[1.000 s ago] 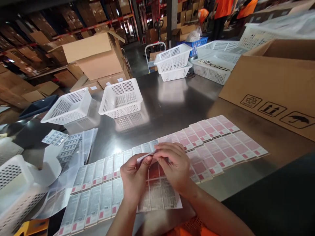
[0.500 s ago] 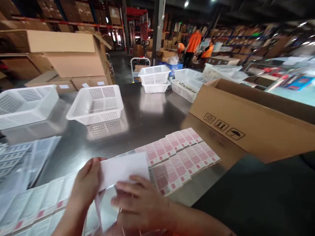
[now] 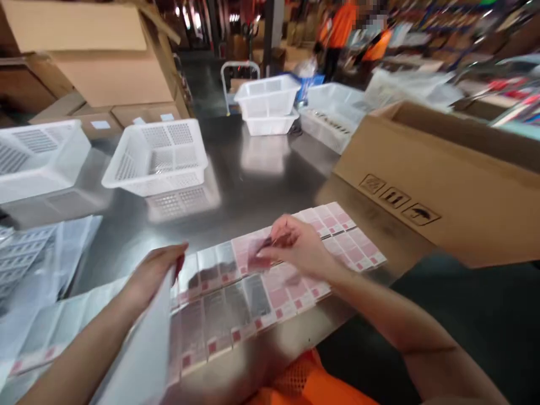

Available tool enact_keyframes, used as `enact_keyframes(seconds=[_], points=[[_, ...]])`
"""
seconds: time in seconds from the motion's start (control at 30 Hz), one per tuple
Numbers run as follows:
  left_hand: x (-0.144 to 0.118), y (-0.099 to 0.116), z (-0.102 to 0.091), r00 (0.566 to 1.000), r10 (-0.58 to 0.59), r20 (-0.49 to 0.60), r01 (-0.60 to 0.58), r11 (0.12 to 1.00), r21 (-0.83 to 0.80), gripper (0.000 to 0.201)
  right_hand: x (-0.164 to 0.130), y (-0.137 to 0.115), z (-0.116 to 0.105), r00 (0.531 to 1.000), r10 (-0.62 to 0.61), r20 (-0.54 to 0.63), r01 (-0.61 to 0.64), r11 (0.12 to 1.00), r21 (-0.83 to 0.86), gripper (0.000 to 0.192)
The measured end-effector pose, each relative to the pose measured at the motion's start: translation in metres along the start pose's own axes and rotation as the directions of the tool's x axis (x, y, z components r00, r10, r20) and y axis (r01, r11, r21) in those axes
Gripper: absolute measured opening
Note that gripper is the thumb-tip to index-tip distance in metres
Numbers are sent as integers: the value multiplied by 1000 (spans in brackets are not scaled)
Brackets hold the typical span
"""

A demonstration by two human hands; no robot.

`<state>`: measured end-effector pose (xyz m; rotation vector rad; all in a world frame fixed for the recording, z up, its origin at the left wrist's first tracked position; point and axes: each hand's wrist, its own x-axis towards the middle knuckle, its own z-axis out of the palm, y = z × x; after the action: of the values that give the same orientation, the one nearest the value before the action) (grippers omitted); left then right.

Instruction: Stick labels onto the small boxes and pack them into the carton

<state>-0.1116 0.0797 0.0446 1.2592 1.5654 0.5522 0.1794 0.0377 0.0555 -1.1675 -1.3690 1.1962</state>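
My left hand (image 3: 158, 267) grips a white sheet (image 3: 141, 349) by its upper edge, and the sheet hangs tilted almost edge-on to me. Over the rows of overlapping pink-and-white cards (image 3: 291, 284), my right hand (image 3: 301, 247) has its fingers pinched together. A thin, dark see-through piece (image 3: 256, 256) shows at these fingertips, blurred by motion. Grey, glossy faces show on several cards (image 3: 228, 306) in the middle, while those to the right look pink. Paler cards (image 3: 63, 323) continue left, partly behind my left forearm.
A white basket (image 3: 156, 160) and another white basket (image 3: 42, 160) stand at the back left. Two stacked baskets (image 3: 270, 104) are farther back. An open carton (image 3: 422, 185) stands on the right. Plastic sleeves (image 3: 76, 253) lie left. People in orange (image 3: 343, 25) are in the background.
My right hand has left the white sheet and moved right over the cards. My left hand has turned the sheet steeply and lowered it leftward. The view has tilted down.
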Motion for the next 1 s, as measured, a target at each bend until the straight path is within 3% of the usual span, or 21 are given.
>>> enact_keyframes(seconds=[0.1,0.17,0.37,0.5,0.6,0.77,1.0], points=[[-9,4,34,982,25,189,-31,999,32,46,29,18,-4,986,161,46,-162,987,20,43],[-11,4,50,968,49,245,-61,997,40,53,39,25,-3,968,236,90,-239,971,27,45],[3,-8,70,936,34,351,-22,999,-38,63,54,27,6,914,374,158,-383,923,32,46],[11,-10,76,943,81,324,-103,993,52,38,64,31,11,894,419,161,-424,906,0,47],[10,-8,80,961,65,268,-94,991,97,40,72,35,12,901,407,150,-404,913,-56,41],[6,-3,84,956,-116,270,70,982,175,40,87,46,13,926,351,136,-274,877,-395,32],[14,-5,90,967,-85,241,-3,939,344,44,99,65,18,876,454,165,-337,819,-465,27]])
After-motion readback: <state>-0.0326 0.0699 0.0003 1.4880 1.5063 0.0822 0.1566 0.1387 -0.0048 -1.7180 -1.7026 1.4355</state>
